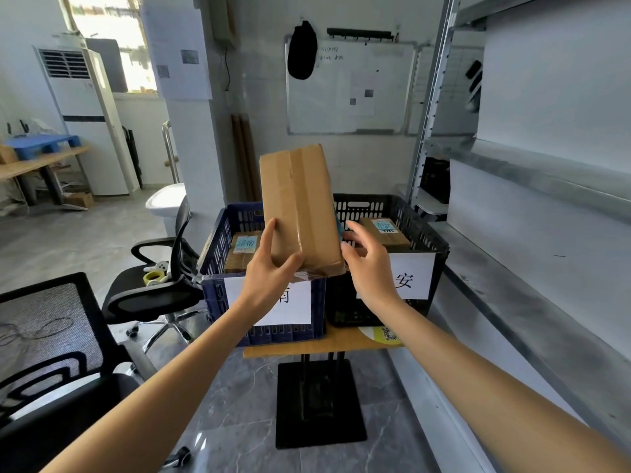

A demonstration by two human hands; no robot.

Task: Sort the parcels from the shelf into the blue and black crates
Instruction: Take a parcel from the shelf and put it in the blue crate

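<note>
Left hand [273, 268] grips the lower left corner of the parcel [300, 206]. Right hand [367, 264] is loose, fingers spread at its right edge. Parcel: brown cardboard, tape down the middle, upright, slightly tilted, above the blue crate [218, 291] and black crate [423, 233] on the bench [327, 343].

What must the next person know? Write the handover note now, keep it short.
Left hand grips the held parcel by its lower end, tilted above the crates.
Right hand is open beside its right edge; contact unclear.
Blue crate and black crate stand side by side on the small table.
Done: a labelled parcel lies in the blue one, another parcel in the black.
Left: place the held parcel; its label is unreadable here, so check it first.
</note>
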